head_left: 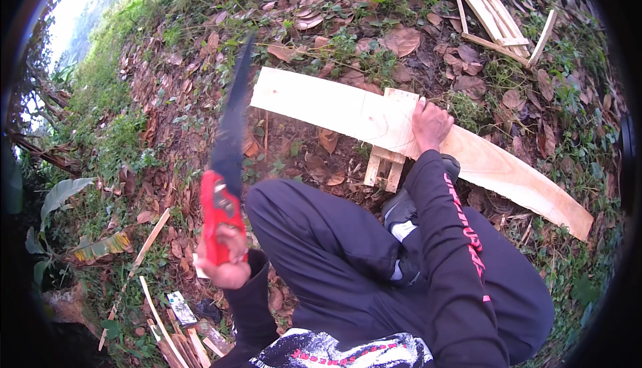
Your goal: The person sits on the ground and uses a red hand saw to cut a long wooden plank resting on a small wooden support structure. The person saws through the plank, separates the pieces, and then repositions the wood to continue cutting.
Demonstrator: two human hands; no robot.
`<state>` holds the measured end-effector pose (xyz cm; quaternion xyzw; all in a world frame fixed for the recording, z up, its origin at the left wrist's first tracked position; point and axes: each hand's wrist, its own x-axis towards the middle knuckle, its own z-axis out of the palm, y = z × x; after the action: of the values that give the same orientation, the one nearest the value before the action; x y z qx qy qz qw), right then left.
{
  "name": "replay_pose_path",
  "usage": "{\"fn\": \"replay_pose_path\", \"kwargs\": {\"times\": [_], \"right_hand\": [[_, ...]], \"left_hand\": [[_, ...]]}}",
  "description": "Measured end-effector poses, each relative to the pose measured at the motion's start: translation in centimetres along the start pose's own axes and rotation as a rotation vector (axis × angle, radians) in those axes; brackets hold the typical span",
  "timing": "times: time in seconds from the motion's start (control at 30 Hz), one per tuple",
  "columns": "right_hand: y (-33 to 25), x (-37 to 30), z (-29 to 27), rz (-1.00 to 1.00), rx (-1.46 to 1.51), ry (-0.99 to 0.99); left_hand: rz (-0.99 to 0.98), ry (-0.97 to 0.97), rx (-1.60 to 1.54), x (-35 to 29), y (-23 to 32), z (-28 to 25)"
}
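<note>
My left hand is closed round the red handle of a hand saw. Its dark blade points up and away, just off the board's left end. A long pale wooden board lies across a low wooden support, only partly visible beneath it. On the board, my right hand grips near the far edge, fingers bent. One dark shoe is against the near edge, beside my right wrist.
A small slatted wooden frame lies at the far right. Cut wood strips are piled at lower left near a phone-like object. A long thin stick lies beyond them. Dry leaves and green plants cover the sloping ground.
</note>
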<state>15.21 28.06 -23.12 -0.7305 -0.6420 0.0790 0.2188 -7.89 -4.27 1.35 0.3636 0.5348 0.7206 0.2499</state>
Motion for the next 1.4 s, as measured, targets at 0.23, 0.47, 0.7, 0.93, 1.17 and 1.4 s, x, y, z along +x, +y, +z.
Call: {"fn": "replay_pose_path", "kwargs": {"times": [0.23, 0.47, 0.7, 0.93, 1.17, 1.4], "right_hand": [[0.9, 0.4, -0.6, -0.017, -0.039, -0.072], [1.0, 0.9, -0.9, -0.011, -0.021, -0.033], [1.0, 0.9, -0.2, -0.023, -0.036, -0.025], [0.8, 1.0, 0.5, -0.034, -0.045, -0.057], [1.0, 1.1, 1.3, -0.042, -0.042, -0.04], [1.9, 0.9, 1.5, -0.023, -0.046, -0.044]], "left_hand": [[-0.341, -0.066, -0.029, 0.3, -7.4, 8.3], [-0.368, -0.154, -0.023, -0.2, -9.8, 8.1], [-0.366, -0.215, 0.04, -1.6, -10.4, 7.4], [-0.475, -0.236, 0.09, -2.7, -9.7, 6.6], [-0.508, -0.215, 0.087, -0.8, -12.2, 8.7], [-0.508, -0.196, 0.174, -5.0, -7.3, 5.8]]}}
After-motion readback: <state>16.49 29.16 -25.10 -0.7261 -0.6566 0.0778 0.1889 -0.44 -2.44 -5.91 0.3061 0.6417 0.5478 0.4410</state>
